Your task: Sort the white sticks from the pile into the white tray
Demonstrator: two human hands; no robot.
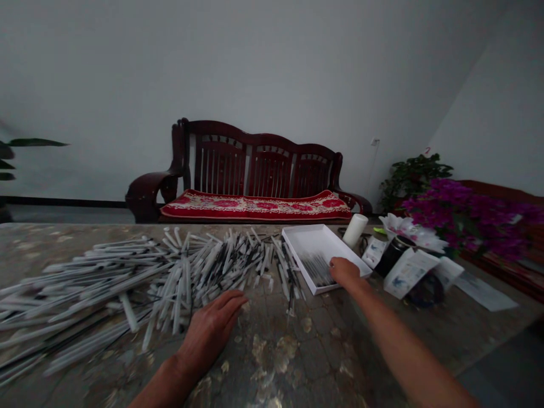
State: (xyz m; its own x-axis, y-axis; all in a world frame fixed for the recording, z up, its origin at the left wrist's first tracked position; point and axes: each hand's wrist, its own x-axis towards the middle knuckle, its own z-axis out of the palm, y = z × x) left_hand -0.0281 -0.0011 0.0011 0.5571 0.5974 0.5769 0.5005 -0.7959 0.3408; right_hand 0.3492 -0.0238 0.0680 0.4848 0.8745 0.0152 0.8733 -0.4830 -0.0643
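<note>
A long pile of thin white sticks (170,277) with dark bits lies loose on the desk (289,351). A white tray (323,241) sits just right of the pile, and a neat bunch of sticks (318,269) lies in it, all facing one way.

The right hand (345,272) is at the near edge of the tray, right by that bunch. Its fingers (335,266) bend a bit, but I cannot tell if they hold a stick. The left hand (211,334) lies open on the desk by the pile, and its fingers (229,306) hold nothing.

Past the tray stand a white cup (355,229), a black jar (391,256), and purple flowers (461,215). A dark wood bench (255,164) stands by the wall.
</note>
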